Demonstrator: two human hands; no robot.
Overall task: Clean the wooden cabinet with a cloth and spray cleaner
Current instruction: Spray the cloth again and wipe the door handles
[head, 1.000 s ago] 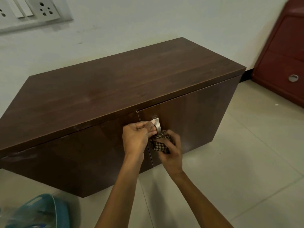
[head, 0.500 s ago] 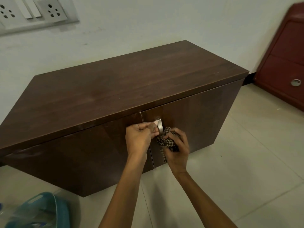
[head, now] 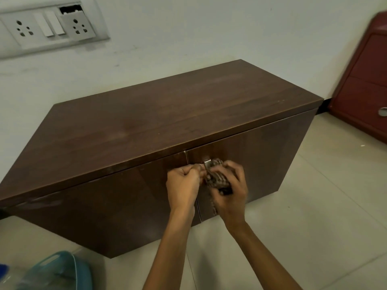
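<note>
- Wall (head: 209,28): pale, behind everything, w/ a white socket-and-switch panel (head: 46,26) at upper left; one socket's top corner looks broken open.
- Floor (head: 314,216): light tiles, grout lines visible, carries all the furniture.
- Wooden cabinet (head: 157,122): dark brown, low, stands on the floor against the wall; two front doors, both shut, seam between them roughly at centre; top bare, faint dull smears on it.
- Red cabinet (head: 364,84): right edge of view, near the wooden cabinet but apart from it, w/ a round metal ring pull; blurred.
- Teal plastic basket (head: 60,271): bottom-left corner on the floor, in front of the wooden cabinet, partly cut off by the frame; contents unclear.
- Left hand (head: 183,186): at the door seam, fingers curled tight together, pinching the metal handle (head: 206,164) of the right door near its lower end.
- Right hand (head: 231,192): just beside the left, fingers clamped on the bunched cloth, pressing it against the handle and door front.
- Cloth (head: 216,178): brown-and-cream check, wadded between right hand and handle, touching both; a thin strip hangs down along the door below the hand. Motion-blurred.
- Spray cleaner: can't make it out in this view.
</note>
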